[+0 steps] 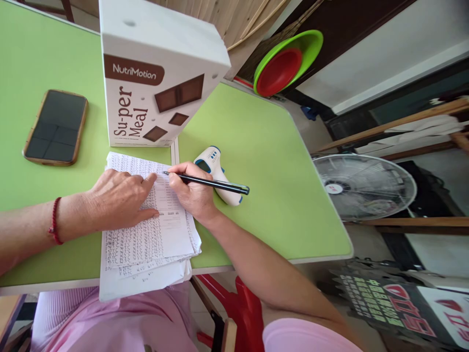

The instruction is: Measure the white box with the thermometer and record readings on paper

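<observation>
A stack of handwritten sheets of paper [135,244] lies at the front edge of the green table, its lower sheets jutting past the edge. My left hand [122,198] rests flat on the top sheet, with the index finger and thumb stretched apart. In my right hand [194,190] is a black pen [220,185], gripped between thumb and fingers. Its tip is at the upper part of the sheet, close to my left index finger. Partly behind my right hand lies a white and blue handheld infrared thermometer [230,194].
A tall white NutriMotion box [164,63] stands just beyond the papers. To the left lies a phone [55,126] in a brown-edged case on the green table [267,146]. Off the table's right side are a fan [366,188], green and red basins [311,46], and a red stool [249,308].
</observation>
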A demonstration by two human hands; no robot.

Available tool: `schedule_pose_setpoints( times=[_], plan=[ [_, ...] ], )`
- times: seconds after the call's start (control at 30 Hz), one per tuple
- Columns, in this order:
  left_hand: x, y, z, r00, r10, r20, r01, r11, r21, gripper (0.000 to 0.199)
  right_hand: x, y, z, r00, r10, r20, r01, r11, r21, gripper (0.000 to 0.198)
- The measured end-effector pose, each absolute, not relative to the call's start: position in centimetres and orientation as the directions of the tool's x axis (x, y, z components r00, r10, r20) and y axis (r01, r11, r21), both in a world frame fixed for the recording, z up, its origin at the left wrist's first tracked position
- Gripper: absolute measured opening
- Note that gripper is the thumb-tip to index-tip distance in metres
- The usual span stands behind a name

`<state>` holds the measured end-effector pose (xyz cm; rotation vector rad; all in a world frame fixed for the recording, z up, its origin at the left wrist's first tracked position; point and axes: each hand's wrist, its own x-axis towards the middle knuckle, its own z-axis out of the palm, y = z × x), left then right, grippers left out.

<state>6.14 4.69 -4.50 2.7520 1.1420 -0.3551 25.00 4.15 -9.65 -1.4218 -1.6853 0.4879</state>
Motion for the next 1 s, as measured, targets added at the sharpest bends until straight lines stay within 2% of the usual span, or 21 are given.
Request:
schedule_pose_setpoints(
  times=[0.17,0.27,0.4,0.5,0.63,0.8,0.83,0.9,0.97,1.0],
  plan=[
    [6.0,4.6,-4.5,0.674,0.684,-0.280,0.721,-0.691,0.047,0.060,25.1,4.0,-9.6,0.029,0.943,0.330,0.607,0.246,-0.755,0.012],
    [6.1,4.7,-4.6,0.678,0.683,-0.271,0.720,-0.692,0.056,0.059,25.6,3.8,-9.4,0.048,0.911,0.409,0.621,0.294,-0.727,0.014],
    [6.1,4.9,-4.6,0.685,0.677,-0.269,0.712,-0.701,0.050,0.061,26.6,3.8,-8.7,0.025,0.828,0.561,0.693,0.390,-0.606,0.017],
    [6.0,5.1,-4.6,0.690,0.681,-0.246,0.707,-0.707,0.029,0.063,27.4,4.2,-8.0,-0.096,0.811,0.578,0.754,0.438,-0.490,0.021],
    [5.7,5.5,-5.0,0.697,0.690,-0.195,0.704,-0.710,0.007,0.059,28.4,4.6,-7.4,-0.289,0.830,0.477,0.845,0.455,-0.281,0.024],
    [5.3,6.1,-5.7,0.722,0.685,-0.099,0.691,-0.722,0.041,0.049,29.2,4.2,-7.0,-0.414,0.877,0.246,0.907,0.421,0.024,0.033],
    [5.1,6.2,-5.7,0.724,0.689,-0.045,0.690,-0.719,0.083,0.045,29.2,4.1,-6.9,-0.417,0.885,0.208,0.908,0.413,0.068,0.036],
    [4.6,6.5,-5.5,0.689,0.709,0.151,0.681,-0.704,0.202,0.031,29.1,4.0,-6.7,-0.410,0.899,0.151,0.910,0.393,0.131,0.039],
    [3.9,7.0,-5.3,0.550,0.696,0.461,0.645,-0.705,0.295,0.017,28.8,3.8,-6.5,-0.403,0.908,0.113,0.909,0.384,0.160,0.041],
    [3.5,7.3,-5.2,0.457,0.656,0.601,0.632,-0.715,0.299,0.015,28.7,3.8,-6.4,-0.403,0.910,0.100,0.908,0.384,0.166,0.042]
  ],
)
